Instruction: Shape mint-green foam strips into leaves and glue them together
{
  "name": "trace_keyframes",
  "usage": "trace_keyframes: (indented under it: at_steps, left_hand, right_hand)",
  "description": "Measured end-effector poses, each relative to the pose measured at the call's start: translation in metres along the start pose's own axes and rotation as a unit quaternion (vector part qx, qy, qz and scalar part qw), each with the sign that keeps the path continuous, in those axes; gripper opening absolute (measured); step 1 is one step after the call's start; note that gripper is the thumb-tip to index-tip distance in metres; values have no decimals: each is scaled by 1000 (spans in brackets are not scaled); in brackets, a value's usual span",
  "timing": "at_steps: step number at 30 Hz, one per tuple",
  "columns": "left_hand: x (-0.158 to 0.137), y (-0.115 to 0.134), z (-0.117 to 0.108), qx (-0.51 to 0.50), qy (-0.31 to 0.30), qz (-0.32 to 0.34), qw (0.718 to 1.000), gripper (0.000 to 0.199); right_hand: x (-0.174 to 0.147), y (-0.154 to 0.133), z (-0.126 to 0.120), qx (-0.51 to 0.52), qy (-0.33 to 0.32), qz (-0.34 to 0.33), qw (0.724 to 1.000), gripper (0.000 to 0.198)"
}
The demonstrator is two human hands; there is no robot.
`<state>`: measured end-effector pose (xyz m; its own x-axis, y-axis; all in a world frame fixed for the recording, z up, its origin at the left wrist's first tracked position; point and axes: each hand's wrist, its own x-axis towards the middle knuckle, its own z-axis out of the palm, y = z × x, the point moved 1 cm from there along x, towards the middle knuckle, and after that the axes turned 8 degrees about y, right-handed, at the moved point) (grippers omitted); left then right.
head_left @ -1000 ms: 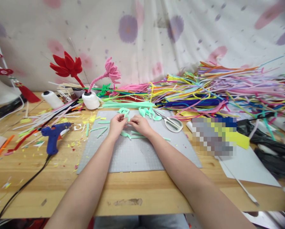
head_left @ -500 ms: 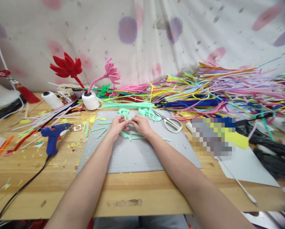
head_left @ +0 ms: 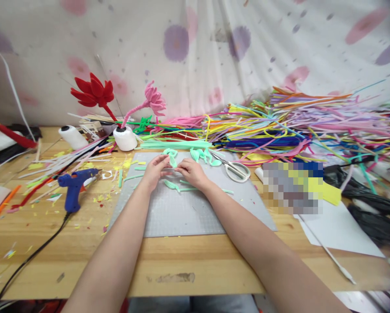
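Mint-green pipe cleaner (head_left: 173, 160) sits between my two hands near the cutting mat's (head_left: 188, 213) far edge. From left: my left hand (head_left: 154, 170) pinches its looped end, and my right hand (head_left: 191, 171) pinches close beside; which is nearer I cannot tell.

Blue glue gun (head_left: 73, 185) left on desk, scissors (head_left: 234, 167) right w/ pipe-cleaner pile (head_left: 299, 124).

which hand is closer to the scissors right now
Right. The right hand sits just left of the scissors; the left hand is farther left, beyond the right hand.
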<state>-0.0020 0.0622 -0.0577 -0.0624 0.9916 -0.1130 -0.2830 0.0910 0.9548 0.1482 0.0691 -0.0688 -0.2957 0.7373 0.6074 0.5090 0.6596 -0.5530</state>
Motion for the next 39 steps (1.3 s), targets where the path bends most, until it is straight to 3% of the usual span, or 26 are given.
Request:
trace_keyframes:
  at_steps: [6, 10, 14, 19, 27, 39]
  left_hand:
    - [3, -5, 3, 54, 65, 62, 994, 36]
    - [1, -6, 8, 71, 66, 81, 992, 38]
    - [0, -4, 11, 106, 57, 80, 990, 36]
    - [2, -5, 10, 104, 87, 66, 989, 35]
    - [1, -4, 8, 39, 60, 9, 997, 40]
    - [5, -12, 14, 30, 64, 32, 997, 39]
  right_hand:
    - [-1, 1, 0, 16, -21, -1, 1000, 19]
    - [0, 1, 0, 35, -39, -15, 999, 20]
    - [-1, -1, 0, 46, -53, -14, 997, 19]
    - [-1, -2, 1, 38, -60, -1, 997, 18]
    - [0, 8, 0, 6, -2, 32, 999, 17]
    - [3, 8, 1, 42, -50, 12, 998, 18]
